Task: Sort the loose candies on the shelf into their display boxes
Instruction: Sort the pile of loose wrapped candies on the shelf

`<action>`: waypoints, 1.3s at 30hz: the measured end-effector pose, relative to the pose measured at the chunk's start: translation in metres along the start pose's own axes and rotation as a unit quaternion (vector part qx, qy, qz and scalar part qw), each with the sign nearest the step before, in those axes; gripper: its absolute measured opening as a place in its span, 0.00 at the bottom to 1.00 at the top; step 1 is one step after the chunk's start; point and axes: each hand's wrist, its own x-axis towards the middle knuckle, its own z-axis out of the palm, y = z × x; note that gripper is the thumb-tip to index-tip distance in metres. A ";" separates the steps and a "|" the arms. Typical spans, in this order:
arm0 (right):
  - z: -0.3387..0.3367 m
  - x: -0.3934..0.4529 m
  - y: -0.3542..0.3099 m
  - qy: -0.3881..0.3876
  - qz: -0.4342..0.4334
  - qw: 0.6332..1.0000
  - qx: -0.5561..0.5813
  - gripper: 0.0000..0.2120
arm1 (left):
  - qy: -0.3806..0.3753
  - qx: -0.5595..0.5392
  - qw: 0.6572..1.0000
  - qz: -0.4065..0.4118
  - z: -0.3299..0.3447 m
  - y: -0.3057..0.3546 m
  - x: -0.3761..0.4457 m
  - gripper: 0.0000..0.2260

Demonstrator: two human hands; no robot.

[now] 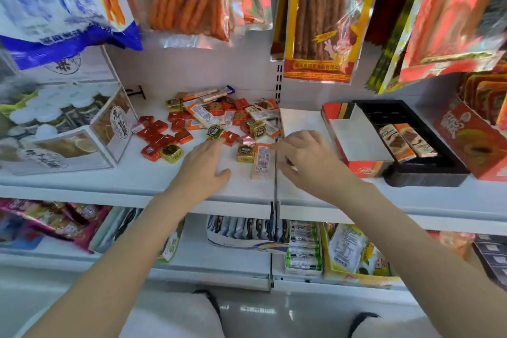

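Candies (pixel 216 121) loose in pile on shelf (pixel 137 178), mid-left. Left hand (pixel 203 164) flat near pile, fingers relaxed, spread. Right hand (pixel 307 159) fingers pinching orange bar (pixel 262 158). Black tray (pixel 428 173) right, two bars inside; red box (pixel 356 167) beside.

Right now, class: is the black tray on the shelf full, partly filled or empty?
Partly filled. The black tray holds only two chocolate bars near its front; the compartments behind them show bare black plastic.
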 end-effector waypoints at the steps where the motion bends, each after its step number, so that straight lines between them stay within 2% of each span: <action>1: 0.006 0.002 -0.011 -0.002 -0.026 1.000 0.000 0.16 | 0.001 -0.001 1.000 -0.009 -0.002 -0.004 0.000 0.29; 4: 0.017 0.004 -0.027 -0.080 -0.056 0.995 -0.027 0.19 | -0.008 -0.033 0.999 0.011 0.000 -0.010 0.002 0.29; 6: 0.017 0.003 -0.028 -0.098 -0.042 0.994 -0.016 0.20 | -0.026 -0.037 0.998 0.049 0.003 -0.010 0.004 0.29; 10: 0.012 -0.010 -0.023 -0.058 -0.035 0.997 -0.042 0.11 | -0.053 -0.022 0.996 0.070 0.011 -0.004 0.011 0.28; 14: 0.012 -0.026 -0.022 -0.023 -0.055 0.997 -0.039 0.16 | -0.006 -0.010 0.998 0.063 0.012 0.003 0.015 0.19; 17: 0.010 -0.036 -0.015 -0.047 -0.062 0.997 -0.024 0.22 | -0.005 -0.024 0.998 0.055 0.014 0.009 0.014 0.16; 20: 0.004 -0.047 -0.006 -0.105 -0.060 0.992 0.023 0.18 | -0.004 -0.056 0.998 0.036 0.017 0.012 0.012 0.15; 23: -0.028 -0.053 0.011 -0.088 0.039 0.986 0.133 0.13 | 0.026 -0.068 0.997 0.012 0.017 0.019 0.012 0.12; 26: -0.070 -0.064 0.041 0.031 0.166 0.966 0.196 0.08 | 0.055 -0.108 0.992 0.023 0.015 0.036 0.015 0.11; 29: -0.077 -0.081 0.084 0.140 0.307 0.921 0.196 0.09 | 0.075 -0.135 0.985 0.079 0.017 0.066 0.018 0.11; 32: -0.063 -0.096 0.121 0.169 0.440 0.865 0.173 0.11 | 0.079 -0.163 0.975 0.131 0.027 0.100 0.021 0.11; 34: -0.055 -0.100 0.136 0.132 0.449 0.873 0.140 0.12 | 0.075 -0.183 0.969 0.150 0.037 0.120 0.024 0.10; 39: -0.038 -0.097 0.144 0.026 0.373 0.922 0.101 0.18 | 0.087 -0.192 0.962 0.175 0.057 0.151 0.037 0.07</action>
